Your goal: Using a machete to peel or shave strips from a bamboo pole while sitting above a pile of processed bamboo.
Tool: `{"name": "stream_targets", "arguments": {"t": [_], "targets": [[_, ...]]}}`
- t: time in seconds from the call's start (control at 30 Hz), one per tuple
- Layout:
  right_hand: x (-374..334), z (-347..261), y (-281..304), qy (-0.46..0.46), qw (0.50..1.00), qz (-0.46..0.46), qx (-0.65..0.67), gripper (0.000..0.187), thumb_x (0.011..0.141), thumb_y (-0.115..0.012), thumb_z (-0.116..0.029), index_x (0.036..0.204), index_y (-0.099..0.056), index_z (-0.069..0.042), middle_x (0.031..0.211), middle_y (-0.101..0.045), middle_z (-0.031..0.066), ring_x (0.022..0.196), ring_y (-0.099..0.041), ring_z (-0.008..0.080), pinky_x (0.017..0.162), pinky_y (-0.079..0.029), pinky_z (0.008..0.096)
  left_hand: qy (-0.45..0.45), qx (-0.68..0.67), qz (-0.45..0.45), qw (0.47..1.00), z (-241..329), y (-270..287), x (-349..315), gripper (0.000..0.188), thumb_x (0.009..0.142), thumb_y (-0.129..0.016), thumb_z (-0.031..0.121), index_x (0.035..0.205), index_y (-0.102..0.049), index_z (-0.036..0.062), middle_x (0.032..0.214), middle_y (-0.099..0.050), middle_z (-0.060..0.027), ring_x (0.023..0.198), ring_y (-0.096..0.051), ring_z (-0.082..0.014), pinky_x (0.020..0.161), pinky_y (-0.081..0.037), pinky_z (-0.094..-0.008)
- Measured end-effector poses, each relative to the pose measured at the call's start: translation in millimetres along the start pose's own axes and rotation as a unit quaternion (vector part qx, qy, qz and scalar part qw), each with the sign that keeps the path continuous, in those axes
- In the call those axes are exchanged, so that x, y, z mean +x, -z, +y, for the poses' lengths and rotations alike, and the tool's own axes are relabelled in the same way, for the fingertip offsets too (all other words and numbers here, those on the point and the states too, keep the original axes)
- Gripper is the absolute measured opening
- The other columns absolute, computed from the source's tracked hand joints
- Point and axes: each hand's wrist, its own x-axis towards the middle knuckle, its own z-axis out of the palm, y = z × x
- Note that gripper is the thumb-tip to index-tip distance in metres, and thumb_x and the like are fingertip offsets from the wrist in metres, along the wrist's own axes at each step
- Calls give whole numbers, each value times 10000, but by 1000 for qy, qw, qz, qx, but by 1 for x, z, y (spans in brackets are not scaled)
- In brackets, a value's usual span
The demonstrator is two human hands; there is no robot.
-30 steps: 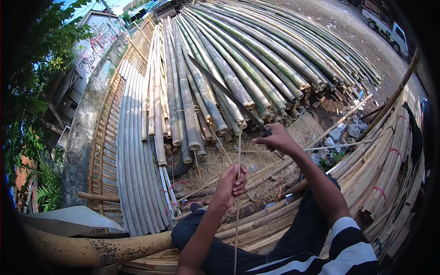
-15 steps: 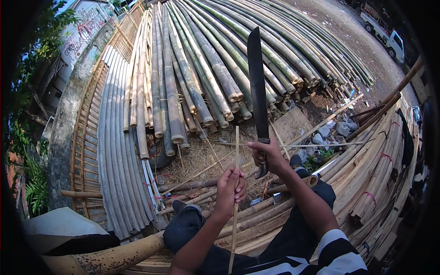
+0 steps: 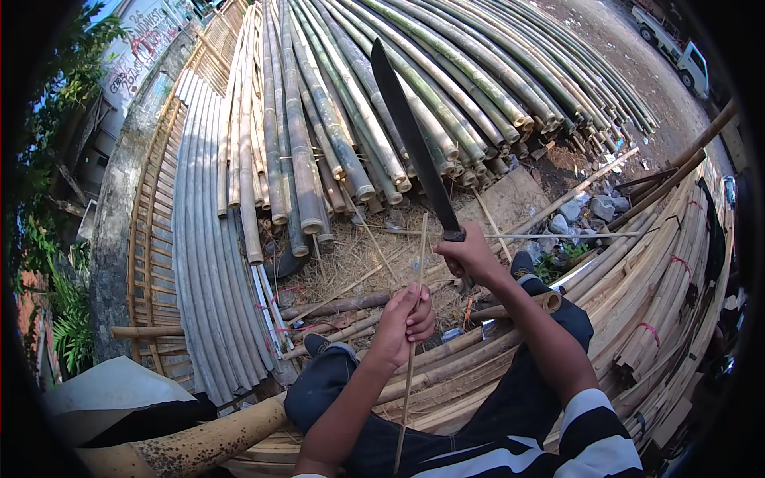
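Observation:
My left hand [image 3: 405, 323] grips a thin bamboo strip [image 3: 417, 255] that stands nearly upright in front of me, its top near the middle of the view and its lower end down by my lap. My right hand [image 3: 472, 255] is closed on the handle of a long dark machete [image 3: 410, 135], whose blade points up and to the left, raised above the strip's top. I sit on a pile of split bamboo with my dark trousers and a shoe [image 3: 317, 344] showing below my hands.
A large stack of green and tan bamboo poles [image 3: 382, 103] lies ahead. Grey split slats [image 3: 203, 239] run along the left by a wall. Bundled strips [image 3: 669, 279] curve along the right. Dry shavings [image 3: 358, 255] cover the ground. A white truck [image 3: 677, 48] stands far right.
My right hand came back from the ground ahead holding the machete and has raised it, blade now tilted up-left above the strip. My left hand kept its hold on the strip.

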Motion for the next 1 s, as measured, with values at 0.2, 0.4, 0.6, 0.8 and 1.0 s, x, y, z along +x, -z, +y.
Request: {"name": "stream_targets", "arguments": {"t": [0.2,0.4,0.6,0.8,1.0], "targets": [[7,20,-4,106,949,26,-295,286,633,-669,-205,633,-519,39,517,-502,126,499,-548,215,526,-427,377,36,-37,21,998,-2,9,5,286,1000,-373,351,845,-421,116,537,-246,70,413,-194,-29,369,-158,-190],[-7,22,-23,154,861,-110,-473,247,656,-662,-241,700,-617,-3,622,-590,212,657,-616,383,626,-496,445,46,-30,67,996,-6,40,13,306,994,-386,364,800,-418,129,524,-211,74,387,-148,-33,349,-135,-197],[7,33,-16,176,828,-64,-529,279,647,-648,-293,699,-627,-20,638,-603,206,674,-618,393,641,-511,453,114,-333,-142,925,-26,59,9,344,994,-370,382,761,-381,129,499,-184,63,353,-116,-26,302,-100,-195],[40,63,36,41,923,152,-352,310,654,-639,-261,646,-598,47,583,-576,206,578,-615,313,574,-477,403,113,-245,-185,945,-23,60,1,354,1002,-335,380,752,-363,132,491,-171,61,353,-97,-33,302,-93,-196],[15,54,8,78,950,65,-295,279,645,-655,-226,666,-584,43,561,-559,178,541,-575,304,586,-458,398,82,-251,-65,962,-21,82,10,334,1015,-288,363,771,-361,146,509,-190,71,365,-131,-24,310,-132,-173]]}}
